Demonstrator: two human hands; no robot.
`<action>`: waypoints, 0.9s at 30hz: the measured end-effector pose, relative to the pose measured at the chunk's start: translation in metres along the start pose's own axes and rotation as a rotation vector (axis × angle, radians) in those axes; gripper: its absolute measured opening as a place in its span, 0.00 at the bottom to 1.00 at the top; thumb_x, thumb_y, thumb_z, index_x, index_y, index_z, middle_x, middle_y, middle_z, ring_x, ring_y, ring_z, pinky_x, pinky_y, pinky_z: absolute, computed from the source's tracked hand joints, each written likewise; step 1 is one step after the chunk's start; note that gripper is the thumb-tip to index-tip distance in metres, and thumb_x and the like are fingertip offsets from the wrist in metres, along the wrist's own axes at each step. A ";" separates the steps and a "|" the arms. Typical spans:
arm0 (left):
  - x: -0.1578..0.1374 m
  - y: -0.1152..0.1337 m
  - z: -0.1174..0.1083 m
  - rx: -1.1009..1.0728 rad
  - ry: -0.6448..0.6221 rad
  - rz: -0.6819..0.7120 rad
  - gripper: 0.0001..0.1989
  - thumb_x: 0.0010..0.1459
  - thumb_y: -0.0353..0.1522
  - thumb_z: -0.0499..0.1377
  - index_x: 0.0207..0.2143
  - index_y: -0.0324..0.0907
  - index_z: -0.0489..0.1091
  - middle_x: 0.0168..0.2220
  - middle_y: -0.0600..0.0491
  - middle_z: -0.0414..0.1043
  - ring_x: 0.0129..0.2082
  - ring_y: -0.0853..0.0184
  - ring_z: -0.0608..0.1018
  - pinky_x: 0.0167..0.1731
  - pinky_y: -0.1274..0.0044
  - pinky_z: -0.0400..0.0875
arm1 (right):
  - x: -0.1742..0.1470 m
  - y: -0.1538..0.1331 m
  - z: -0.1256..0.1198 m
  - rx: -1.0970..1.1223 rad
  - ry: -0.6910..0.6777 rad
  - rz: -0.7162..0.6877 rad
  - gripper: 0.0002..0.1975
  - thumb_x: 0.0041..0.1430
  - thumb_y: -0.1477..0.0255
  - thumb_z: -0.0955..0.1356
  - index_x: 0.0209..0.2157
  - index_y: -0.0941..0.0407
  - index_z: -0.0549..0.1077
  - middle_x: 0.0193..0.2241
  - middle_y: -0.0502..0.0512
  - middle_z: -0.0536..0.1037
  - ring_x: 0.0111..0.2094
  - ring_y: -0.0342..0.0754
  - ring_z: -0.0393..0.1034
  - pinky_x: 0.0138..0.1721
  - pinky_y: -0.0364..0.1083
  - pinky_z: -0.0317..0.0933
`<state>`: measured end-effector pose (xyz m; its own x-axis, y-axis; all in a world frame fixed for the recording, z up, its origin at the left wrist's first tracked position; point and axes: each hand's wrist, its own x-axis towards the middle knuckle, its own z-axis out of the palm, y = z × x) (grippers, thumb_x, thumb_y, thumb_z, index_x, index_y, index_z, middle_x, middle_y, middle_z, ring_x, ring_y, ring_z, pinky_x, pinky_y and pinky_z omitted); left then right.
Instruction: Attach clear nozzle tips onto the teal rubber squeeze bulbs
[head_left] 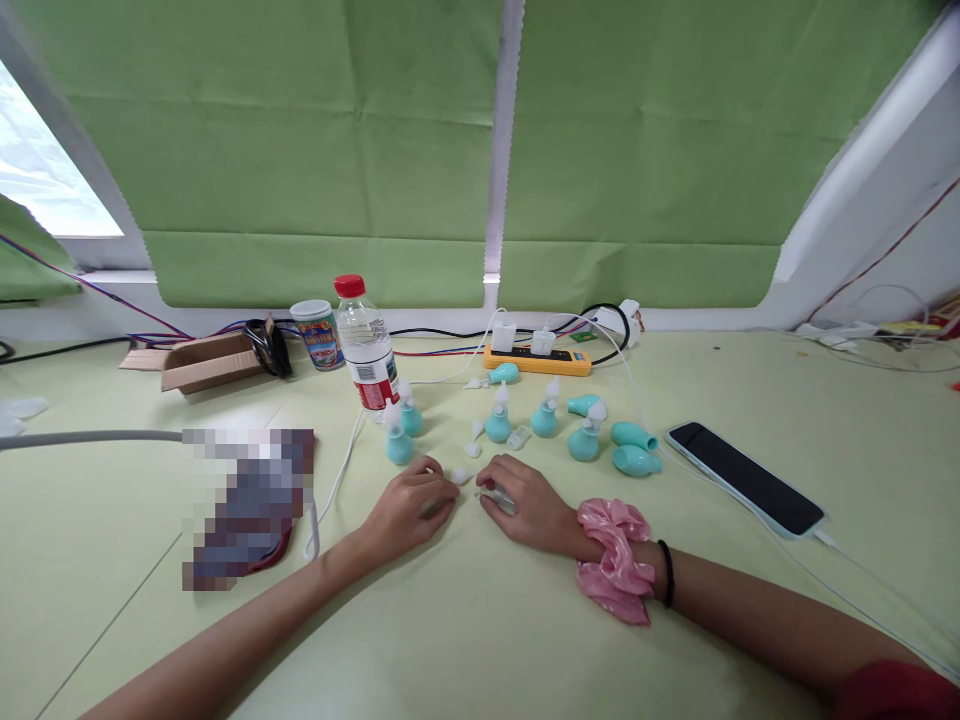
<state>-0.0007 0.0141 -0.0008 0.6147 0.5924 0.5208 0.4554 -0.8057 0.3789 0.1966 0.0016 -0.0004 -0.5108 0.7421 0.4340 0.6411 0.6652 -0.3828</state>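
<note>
Pale yellow-green desk [480,650] set against a window wall; a seam crosses its left part. Behind it hang green blinds [315,160], parted by a narrow pale upright [504,150]; bare glass [56,165] shows at upper left. The left hand [411,505] rests on the desk with curled fingers; whether they enclose anything cannot be told. The right hand [525,503], wearing a pink scrunchie [616,560] at the wrist, grips a clear piece [499,498] between its fingers, low over the near-middle of the desk. A whitish tip [460,476] lies just beyond, between the hands. Farther back, five teal bulbs [498,426] stand upright with translucent tops; four others [634,436] lie on their sides. Along the rear edge are a yellow power strip [570,363] carrying two white plugs [503,337], a red-capped bottle [366,350], a printed cup [318,336] and an open cardboard box [214,365]. A phone [746,480] lies at right, joined to a white cable; a pixelated object [251,515] occupies the left.
</note>
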 end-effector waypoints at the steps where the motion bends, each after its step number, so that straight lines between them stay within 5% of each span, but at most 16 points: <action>1: 0.000 0.000 0.000 -0.005 -0.004 0.005 0.07 0.50 0.25 0.52 0.30 0.40 0.69 0.26 0.52 0.71 0.33 0.67 0.68 0.31 0.77 0.66 | 0.000 -0.001 -0.001 -0.019 0.016 0.033 0.09 0.47 0.76 0.62 0.34 0.57 0.63 0.31 0.54 0.67 0.33 0.46 0.61 0.35 0.44 0.57; 5: 0.000 -0.002 0.001 -0.013 0.006 0.021 0.07 0.51 0.24 0.52 0.30 0.40 0.69 0.29 0.51 0.72 0.35 0.67 0.67 0.32 0.76 0.66 | -0.003 -0.007 -0.004 -0.167 0.020 0.144 0.15 0.39 0.74 0.63 0.34 0.57 0.63 0.33 0.55 0.65 0.33 0.48 0.61 0.30 0.44 0.57; 10: -0.001 -0.004 0.002 -0.004 0.006 0.019 0.08 0.52 0.25 0.51 0.30 0.40 0.69 0.29 0.51 0.72 0.34 0.67 0.68 0.31 0.77 0.66 | -0.005 -0.006 -0.002 -0.261 -0.065 0.181 0.10 0.38 0.77 0.61 0.29 0.56 0.62 0.28 0.52 0.65 0.24 0.44 0.60 0.23 0.42 0.52; 16: 0.000 0.003 -0.002 0.086 0.032 -0.050 0.07 0.51 0.30 0.53 0.33 0.39 0.69 0.28 0.50 0.67 0.31 0.67 0.66 0.30 0.76 0.65 | -0.003 -0.001 0.001 -0.047 0.033 0.064 0.12 0.45 0.82 0.58 0.33 0.56 0.62 0.30 0.52 0.66 0.27 0.43 0.62 0.28 0.42 0.56; 22: 0.002 0.007 -0.003 0.160 -0.075 -0.029 0.10 0.53 0.34 0.52 0.34 0.41 0.70 0.29 0.49 0.64 0.31 0.67 0.65 0.30 0.76 0.64 | -0.002 -0.001 0.000 0.108 0.111 0.028 0.12 0.46 0.77 0.62 0.36 0.57 0.62 0.34 0.54 0.65 0.27 0.42 0.61 0.28 0.41 0.59; 27: 0.003 0.006 -0.002 0.171 -0.091 0.011 0.09 0.55 0.32 0.50 0.30 0.40 0.69 0.28 0.49 0.65 0.31 0.67 0.65 0.30 0.76 0.63 | -0.001 0.001 0.002 0.236 0.168 0.009 0.06 0.47 0.76 0.64 0.31 0.56 0.66 0.32 0.53 0.67 0.26 0.41 0.63 0.26 0.41 0.60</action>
<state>0.0025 0.0110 0.0048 0.6725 0.5879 0.4497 0.5466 -0.8041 0.2337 0.1968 0.0013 -0.0025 -0.3911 0.7372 0.5510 0.4842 0.6739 -0.5580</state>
